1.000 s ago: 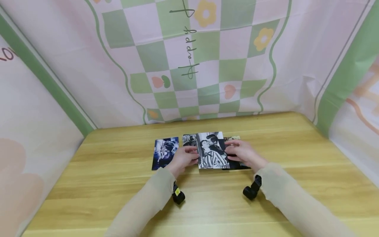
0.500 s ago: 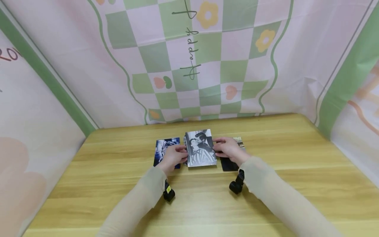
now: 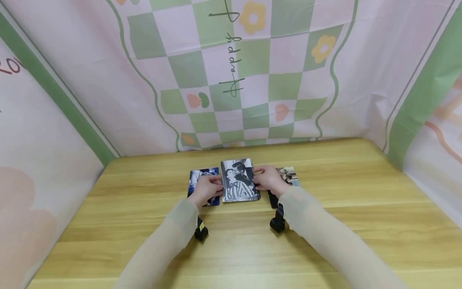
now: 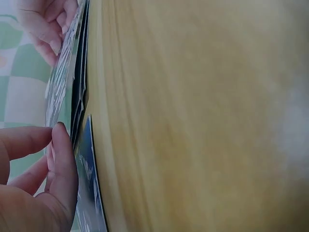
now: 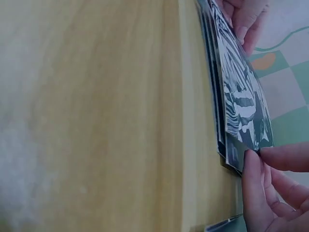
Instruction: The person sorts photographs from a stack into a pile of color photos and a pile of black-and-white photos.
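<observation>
Your table (image 3: pixel 361 208) reads as pale wood, smooth, with a straight grain and a soft satin sheen. The black-and-white photo (image 3: pixel 239 180) you hold is thin printed paper, its face glossy; the blue print (image 3: pixel 195 176) beside it looks the same stock. The backdrop (image 3: pixel 108 80) is creased sheeting, faintly shiny. Your sleeves (image 3: pixel 173 237) are sheer, matt cloth.

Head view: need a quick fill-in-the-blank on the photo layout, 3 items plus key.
1. Both hands hold the black-and-white photo by its ____ edges.
2. The blue-toned photo lies partly under the ____ hand.
3. The photos lie on a ____ table.
4. Behind the right hand lies a ____ photo.

Missing words: side; left; wooden; colour
</observation>
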Motion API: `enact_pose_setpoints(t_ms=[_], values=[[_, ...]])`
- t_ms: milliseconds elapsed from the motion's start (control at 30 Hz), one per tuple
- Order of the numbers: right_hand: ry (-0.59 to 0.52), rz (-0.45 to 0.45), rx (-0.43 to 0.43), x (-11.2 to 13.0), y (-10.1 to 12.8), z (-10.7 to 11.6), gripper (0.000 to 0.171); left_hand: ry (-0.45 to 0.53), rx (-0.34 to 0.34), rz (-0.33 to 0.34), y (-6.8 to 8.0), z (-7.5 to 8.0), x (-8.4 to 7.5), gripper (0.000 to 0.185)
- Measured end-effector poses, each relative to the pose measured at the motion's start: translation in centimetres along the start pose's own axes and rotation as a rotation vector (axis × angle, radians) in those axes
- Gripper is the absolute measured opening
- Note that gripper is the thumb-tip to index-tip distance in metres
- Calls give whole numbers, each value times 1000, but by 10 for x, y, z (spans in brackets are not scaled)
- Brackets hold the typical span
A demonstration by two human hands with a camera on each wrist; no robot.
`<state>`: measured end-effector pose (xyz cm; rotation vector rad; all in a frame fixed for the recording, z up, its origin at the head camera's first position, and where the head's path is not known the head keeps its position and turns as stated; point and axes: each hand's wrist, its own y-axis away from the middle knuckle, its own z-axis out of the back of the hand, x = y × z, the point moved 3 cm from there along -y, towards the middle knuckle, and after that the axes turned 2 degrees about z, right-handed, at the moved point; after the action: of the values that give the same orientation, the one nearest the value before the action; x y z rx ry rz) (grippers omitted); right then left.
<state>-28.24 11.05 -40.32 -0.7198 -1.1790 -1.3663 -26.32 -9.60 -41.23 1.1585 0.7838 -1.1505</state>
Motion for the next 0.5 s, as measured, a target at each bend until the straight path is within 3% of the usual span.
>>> enact_pose_setpoints(t_ms=[500], values=[[42,-31,-14,0,-3,2,39,-55,-5,17,-3,-3,-1,34]])
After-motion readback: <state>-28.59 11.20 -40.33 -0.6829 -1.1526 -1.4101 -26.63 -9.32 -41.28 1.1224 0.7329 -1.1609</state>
